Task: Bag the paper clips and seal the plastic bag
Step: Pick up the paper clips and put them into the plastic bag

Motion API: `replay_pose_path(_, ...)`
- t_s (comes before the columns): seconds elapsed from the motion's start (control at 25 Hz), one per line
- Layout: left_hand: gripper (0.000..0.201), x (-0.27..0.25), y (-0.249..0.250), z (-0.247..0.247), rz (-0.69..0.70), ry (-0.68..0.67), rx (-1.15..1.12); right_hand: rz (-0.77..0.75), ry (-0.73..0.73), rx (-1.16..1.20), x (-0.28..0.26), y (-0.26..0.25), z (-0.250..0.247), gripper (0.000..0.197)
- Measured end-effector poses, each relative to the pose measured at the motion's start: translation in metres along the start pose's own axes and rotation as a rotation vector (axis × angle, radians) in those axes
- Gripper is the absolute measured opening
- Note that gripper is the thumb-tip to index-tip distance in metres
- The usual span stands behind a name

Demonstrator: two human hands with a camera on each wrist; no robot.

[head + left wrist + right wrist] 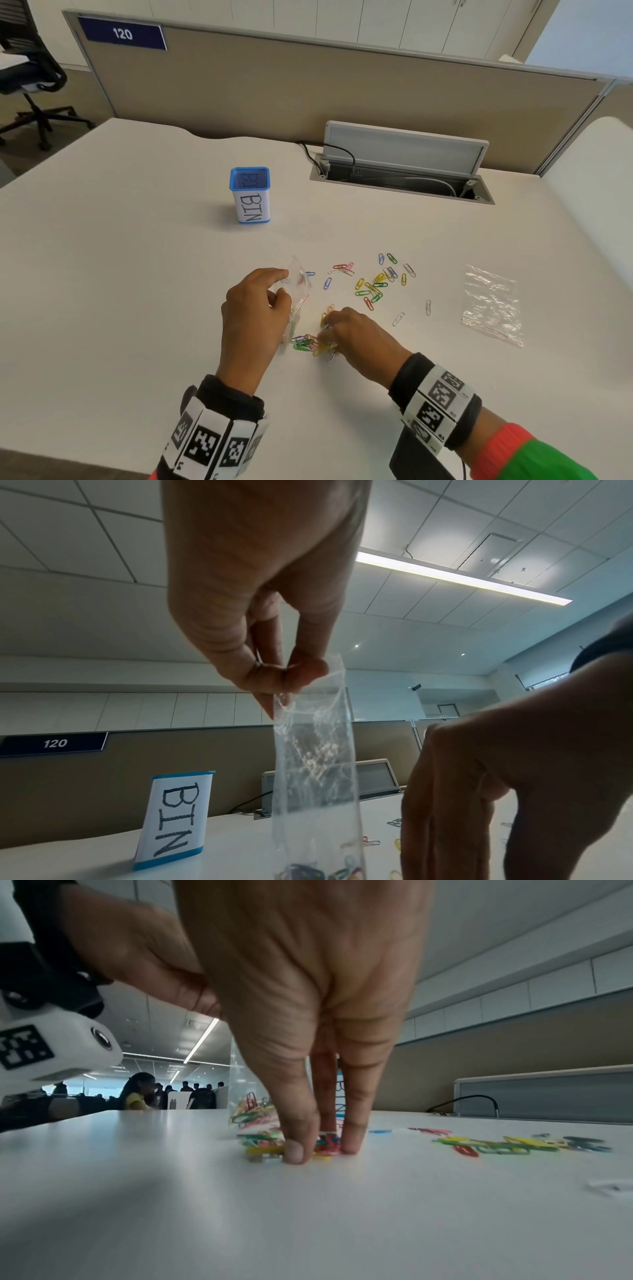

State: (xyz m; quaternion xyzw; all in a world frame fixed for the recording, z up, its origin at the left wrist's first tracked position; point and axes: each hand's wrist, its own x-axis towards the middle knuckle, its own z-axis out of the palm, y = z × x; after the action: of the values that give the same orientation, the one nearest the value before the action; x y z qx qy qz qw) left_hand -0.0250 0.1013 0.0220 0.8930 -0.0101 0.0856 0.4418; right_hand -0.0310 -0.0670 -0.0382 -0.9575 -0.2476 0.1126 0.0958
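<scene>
White desk (137, 274), bare toward you. Your left hand (253, 315) hides most of the plastic bag (318, 764), pinching its top rim, bag upright with clips at the bottom. Your right hand (356, 339) points fingers (294, 1139) down together, pinching paper clips (306, 342) beside the bag. Loose clips (373, 284) lie right; spare bag (491, 303) farther right.

Even, bright overhead light fell on the desk (137, 274); a ceiling strip light (462, 578) glared at upper right. Wrist views were dimmer, edges bent, foreground soft
</scene>
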Motion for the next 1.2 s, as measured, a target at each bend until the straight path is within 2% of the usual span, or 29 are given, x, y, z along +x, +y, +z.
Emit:
replay_pose_path(0.2, 0.028, -0.003, 0.003, 0.002, 0.002, -0.026, -0.003, 0.051, 0.072, -0.004, 0.002, 0.007, 0.005, 0.021)
replay_pose_path(0.48, 0.030, -0.006, 0.004, 0.004, 0.002, -0.057, 0.005, 0.252, 0.175, 0.256, 0.000, 0.022, -0.006, 0.017)
replay_pose_path(0.68, 0.028, -0.007, 0.006, 0.006, 0.020, -0.060, -0.001, 0.348, 0.440, 0.672, -0.007, 0.017, -0.045, 0.011)
replay_pose_path(0.76, 0.028, -0.007, 0.006, 0.007, 0.026, -0.061, 0.001, 0.294, 0.510, 0.871, -0.011, 0.006, -0.068, 0.011)
replay_pose_path(0.84, 0.029, -0.008, 0.007, 0.009, 0.022, -0.068, 0.006, 0.196, 0.488, 1.011, -0.013, -0.009, -0.088, 0.012)
replay_pose_path(0.92, 0.031, -0.008, 0.009, 0.009, 0.008, -0.075, 0.012, 0.139, 0.430, 0.963, -0.010, -0.021, -0.095, 0.012)
replay_pose_path(1.04, 0.030, -0.008, 0.010, 0.009, 0.000, -0.072, -0.008, 0.145, 0.399, 0.732, 0.000, -0.032, -0.088, 0.016)
replay_pose_path(1.2, 0.027, -0.009, 0.007, 0.007, 0.004, -0.065, -0.022, 0.161, 0.349, 0.621, 0.007, -0.035, -0.082, 0.023)
